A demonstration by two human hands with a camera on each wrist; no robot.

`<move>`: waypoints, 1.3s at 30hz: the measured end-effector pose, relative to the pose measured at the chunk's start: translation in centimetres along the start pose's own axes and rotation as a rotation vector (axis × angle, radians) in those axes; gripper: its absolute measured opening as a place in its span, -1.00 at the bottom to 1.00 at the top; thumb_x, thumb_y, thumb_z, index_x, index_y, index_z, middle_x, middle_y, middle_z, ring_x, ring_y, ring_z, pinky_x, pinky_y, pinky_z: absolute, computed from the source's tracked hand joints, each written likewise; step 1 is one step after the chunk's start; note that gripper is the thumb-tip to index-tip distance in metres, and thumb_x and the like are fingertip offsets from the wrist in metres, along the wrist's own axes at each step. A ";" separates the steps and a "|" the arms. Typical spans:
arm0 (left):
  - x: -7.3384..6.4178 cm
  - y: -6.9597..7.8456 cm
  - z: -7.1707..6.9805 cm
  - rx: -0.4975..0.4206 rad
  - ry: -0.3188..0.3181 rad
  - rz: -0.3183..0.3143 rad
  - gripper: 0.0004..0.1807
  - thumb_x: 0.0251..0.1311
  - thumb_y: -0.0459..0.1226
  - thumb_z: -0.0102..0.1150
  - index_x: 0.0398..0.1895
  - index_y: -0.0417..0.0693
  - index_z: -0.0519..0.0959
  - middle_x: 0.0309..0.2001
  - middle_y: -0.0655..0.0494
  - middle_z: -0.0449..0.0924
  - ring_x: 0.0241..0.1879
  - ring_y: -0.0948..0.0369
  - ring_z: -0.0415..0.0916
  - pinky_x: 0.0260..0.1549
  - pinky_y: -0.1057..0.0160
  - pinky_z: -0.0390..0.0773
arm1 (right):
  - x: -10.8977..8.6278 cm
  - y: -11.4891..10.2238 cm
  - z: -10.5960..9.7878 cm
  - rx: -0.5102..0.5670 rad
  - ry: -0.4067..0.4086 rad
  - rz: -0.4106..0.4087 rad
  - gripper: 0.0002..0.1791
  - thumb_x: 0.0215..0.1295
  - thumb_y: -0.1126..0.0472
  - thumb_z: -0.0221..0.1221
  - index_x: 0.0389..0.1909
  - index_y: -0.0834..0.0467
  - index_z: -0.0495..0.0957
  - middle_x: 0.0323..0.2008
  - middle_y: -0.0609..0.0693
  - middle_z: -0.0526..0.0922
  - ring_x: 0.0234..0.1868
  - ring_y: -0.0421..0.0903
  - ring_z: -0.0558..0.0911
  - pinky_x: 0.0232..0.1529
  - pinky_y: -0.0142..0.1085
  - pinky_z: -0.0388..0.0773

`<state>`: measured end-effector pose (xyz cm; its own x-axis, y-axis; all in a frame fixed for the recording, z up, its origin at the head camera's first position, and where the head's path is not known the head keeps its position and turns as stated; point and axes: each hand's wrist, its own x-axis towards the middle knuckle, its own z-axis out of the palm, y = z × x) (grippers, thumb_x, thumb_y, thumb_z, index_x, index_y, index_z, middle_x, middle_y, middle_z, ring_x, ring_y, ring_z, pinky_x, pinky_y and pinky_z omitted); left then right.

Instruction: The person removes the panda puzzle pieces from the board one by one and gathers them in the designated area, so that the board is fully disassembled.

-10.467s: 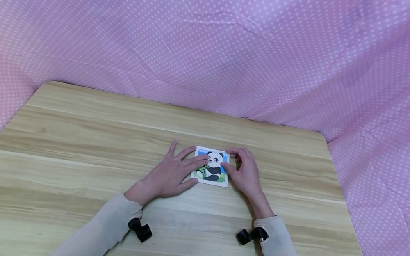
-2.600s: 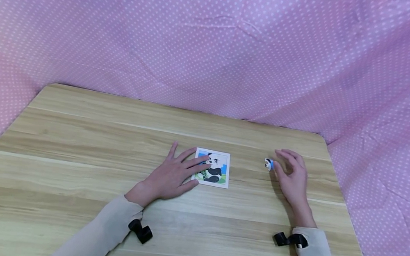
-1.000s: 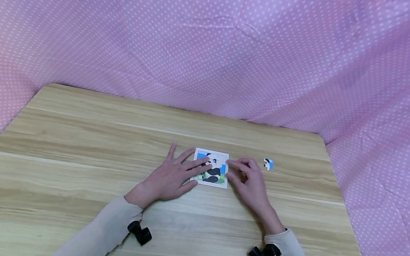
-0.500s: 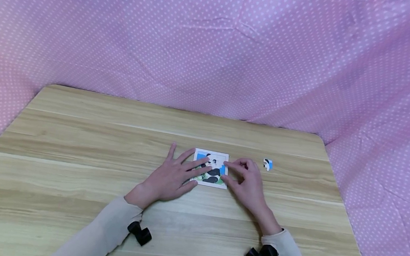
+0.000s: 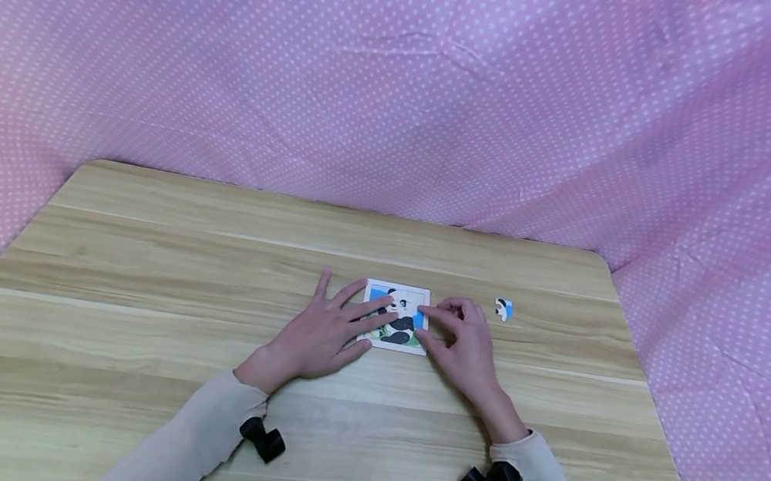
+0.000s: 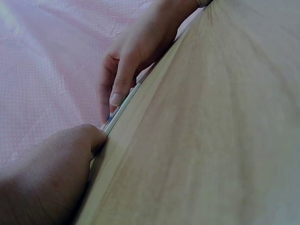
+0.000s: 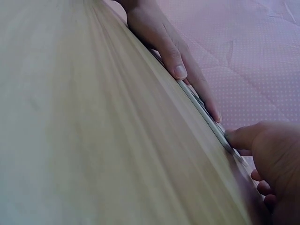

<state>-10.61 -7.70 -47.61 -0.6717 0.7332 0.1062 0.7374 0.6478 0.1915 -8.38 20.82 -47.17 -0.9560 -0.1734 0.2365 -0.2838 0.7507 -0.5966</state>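
Note:
A small square panda jigsaw puzzle (image 5: 398,347) with a white border lies flat on the wooden table (image 5: 168,250). My left hand (image 5: 324,331) is spread over its left part, fingers straight, thumb near the lower border. At the puzzle's right side, my right hand (image 5: 462,341) has forefinger and thumb pinching a blue-and-green puzzle piece (image 5: 417,319) still level with the board. The other fingers are curled. A loose puzzle piece (image 5: 503,309), black, white and blue, rests on the table beyond this hand. In the right wrist view the puzzle board (image 7: 204,112) shows edge-on.
Pink cloth (image 5: 399,95) with white dots hangs behind the table and along its sides. Black wrist cameras (image 5: 263,439) are strapped over both beige sleeves (image 5: 193,431). Bare wood surrounds the puzzle.
The loose piece came out of the puzzle's upper right and was put down on the right. My right hand has returned to the puzzle's right side. My left hand has stayed in place.

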 end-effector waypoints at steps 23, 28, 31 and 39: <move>-0.1 0.0 -0.1 -0.006 0.005 -0.004 -0.36 0.72 0.13 -0.14 0.78 0.40 0.26 0.77 0.29 0.14 0.76 -0.16 0.00 0.54 -0.67 -0.22 | 0.3 -1.0 -0.2 0.090 -0.044 0.108 -0.63 0.33 0.22 0.58 0.14 0.06 0.82 0.21 0.18 0.56 0.29 0.21 0.42 0.20 0.10 0.30; -0.1 0.0 0.0 -0.021 0.005 -0.005 -0.36 0.72 0.13 -0.14 0.78 0.40 0.25 0.77 0.29 0.15 0.76 -0.16 -0.01 0.53 -0.69 -0.22 | 0.2 -1.0 -0.2 0.109 -0.041 0.117 -0.63 0.33 0.24 0.58 0.13 0.06 0.82 0.20 0.17 0.56 0.29 0.21 0.41 0.19 0.09 0.29; -0.1 0.0 0.1 -0.024 0.008 -0.004 -0.36 0.72 0.12 -0.14 0.78 0.40 0.26 0.77 0.28 0.15 0.76 -0.16 -0.01 0.53 -0.69 -0.23 | 0.3 -1.0 -0.2 0.126 -0.040 0.124 -0.63 0.32 0.25 0.58 0.13 0.06 0.81 0.20 0.17 0.57 0.28 0.20 0.42 0.22 0.10 0.27; 0.0 0.1 0.0 -0.010 0.004 -0.004 -0.36 0.72 0.12 -0.12 0.78 0.39 0.26 0.77 0.27 0.16 0.76 -0.17 0.00 0.53 -0.68 -0.23 | 0.2 -0.7 0.1 0.153 -0.007 0.120 -0.62 0.29 0.26 0.60 0.11 0.04 0.80 0.18 0.13 0.62 0.23 0.17 0.47 0.24 0.08 0.27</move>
<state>-10.54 -7.71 -47.59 -0.6747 0.7299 0.1096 0.7342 0.6485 0.2012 -8.41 20.20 -46.75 -0.9840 -0.0938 0.1517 -0.1755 0.6604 -0.7301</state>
